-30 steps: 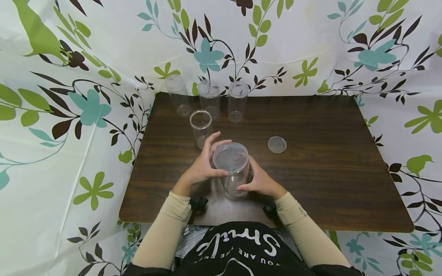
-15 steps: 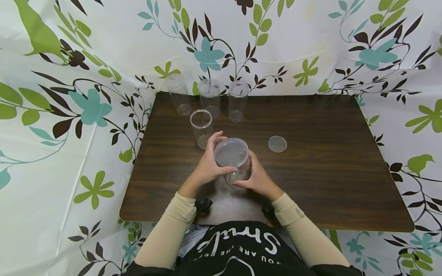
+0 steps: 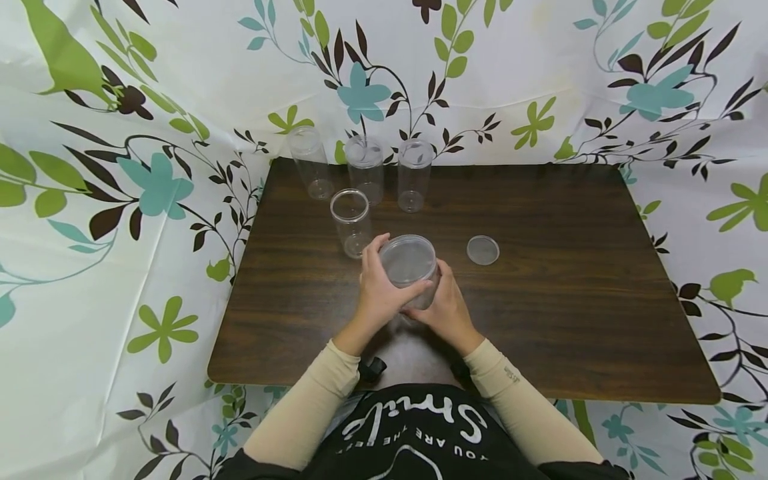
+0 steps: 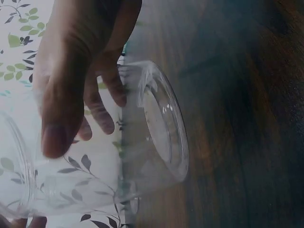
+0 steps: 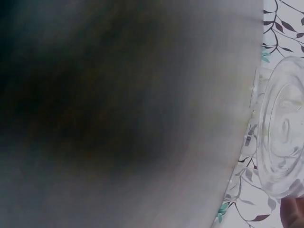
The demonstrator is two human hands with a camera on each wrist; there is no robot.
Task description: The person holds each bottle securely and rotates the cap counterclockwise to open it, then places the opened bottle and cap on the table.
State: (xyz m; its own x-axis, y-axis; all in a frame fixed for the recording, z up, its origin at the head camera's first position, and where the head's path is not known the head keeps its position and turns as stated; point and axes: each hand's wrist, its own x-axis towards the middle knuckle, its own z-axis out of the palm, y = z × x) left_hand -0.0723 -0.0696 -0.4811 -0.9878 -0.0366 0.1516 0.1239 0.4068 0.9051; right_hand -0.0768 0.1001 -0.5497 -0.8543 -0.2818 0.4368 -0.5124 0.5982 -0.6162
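Both hands hold a clear plastic jar, its frosted lid (image 3: 408, 259) facing up toward the head camera. My left hand (image 3: 379, 288) grips it from the left, thumb across the near side just below the lid. On the other side my right hand (image 3: 447, 310) wraps the lower part. Seen from the left wrist, the jar (image 4: 152, 156) lies sideways in the picture, its base over the brown table, with the left hand (image 4: 71, 76) along its wall. The right wrist view catches the jar's base (image 5: 285, 128) at the right edge, a fingertip beneath it.
An uncovered clear jar (image 3: 354, 230) stands just beyond the left hand. Three more clear jars, among them the rightmost jar (image 3: 414, 177), stand at the table's back edge. A loose round lid (image 3: 483, 250) lies on the table (image 3: 570, 300) to the right. Patterned cloth surrounds everything.
The held jar has moved up in the head view, farther from the body and slightly right. Both hands went with it, and the left thumb has slid right across the jar's near side.
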